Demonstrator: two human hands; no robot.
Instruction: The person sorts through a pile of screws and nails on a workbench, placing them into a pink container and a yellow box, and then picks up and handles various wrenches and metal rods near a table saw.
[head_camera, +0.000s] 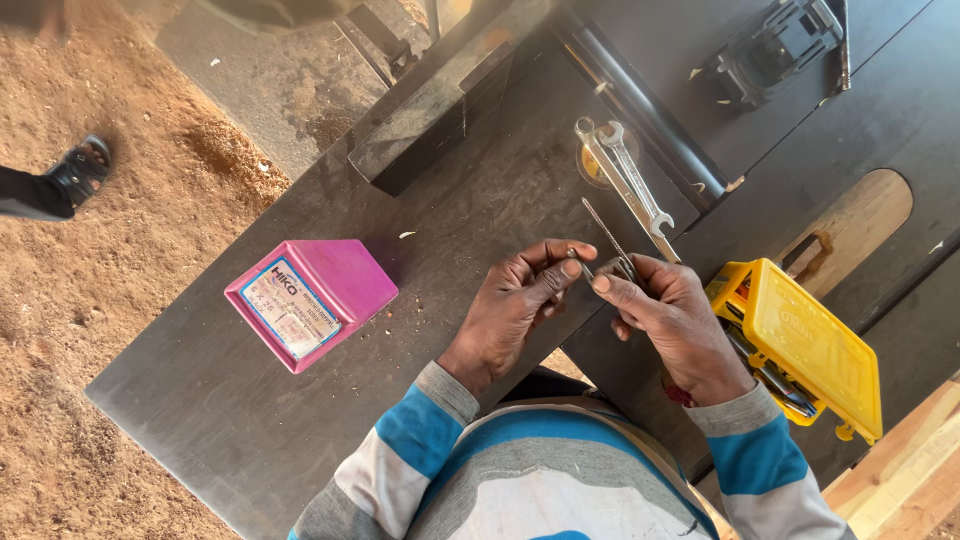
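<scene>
Item: thin grey metal bit (606, 238), pinched by fingers of right hand (672, 322) over the dark metal desk (250, 430); left hand (515, 300) nips a small screw-like piece (578, 262) beside it. Risk: either could slip onto the sawdust-strewn dirt floor (110, 280). Nearby: pink cardboard box (310, 302), 2 steel spanners (628, 185), yellow plastic case (805, 345).

thin metal drill bit (606, 238), tilted, pinched between both hands' fingers (560, 272)

Left hand (510, 305) and right hand (668, 318), fingers curled, thumbs and forefingers pinched tip to tip; striped-sleeved forearms converge from the bench's near edge.
</scene>
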